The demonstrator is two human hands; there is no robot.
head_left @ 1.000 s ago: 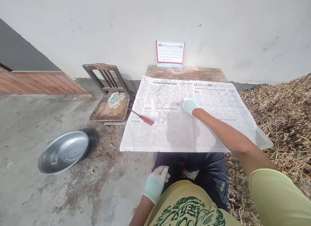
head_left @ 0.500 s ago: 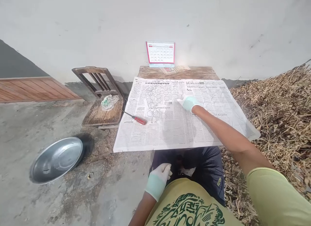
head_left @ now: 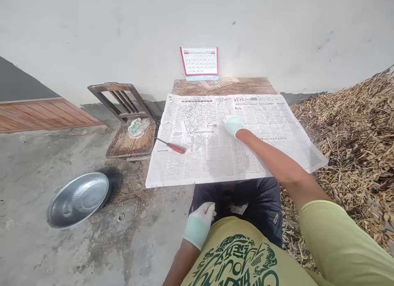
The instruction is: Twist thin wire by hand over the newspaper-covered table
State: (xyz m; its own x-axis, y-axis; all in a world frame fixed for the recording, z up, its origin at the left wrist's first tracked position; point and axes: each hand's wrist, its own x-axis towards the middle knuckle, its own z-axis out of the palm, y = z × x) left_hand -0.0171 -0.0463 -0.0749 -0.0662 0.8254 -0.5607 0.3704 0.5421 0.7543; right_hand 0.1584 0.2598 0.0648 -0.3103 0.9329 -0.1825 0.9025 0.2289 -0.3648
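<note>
I view right hand (head_left: 234,126): can't tell whether fingers grip anything | newspaper (head_left: 221,165): beneath those fingers | red-handled screwdriver (head_left: 177,148): left of them | left hand (head_left: 201,221): fingers curled closed, below newspaper's edge

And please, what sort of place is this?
It looks like an outdoor yard beside a house, though I see no whole building: there is a scuffed white wall, stained grey concrete ground and a heap of dry brown plant stalks.
</note>
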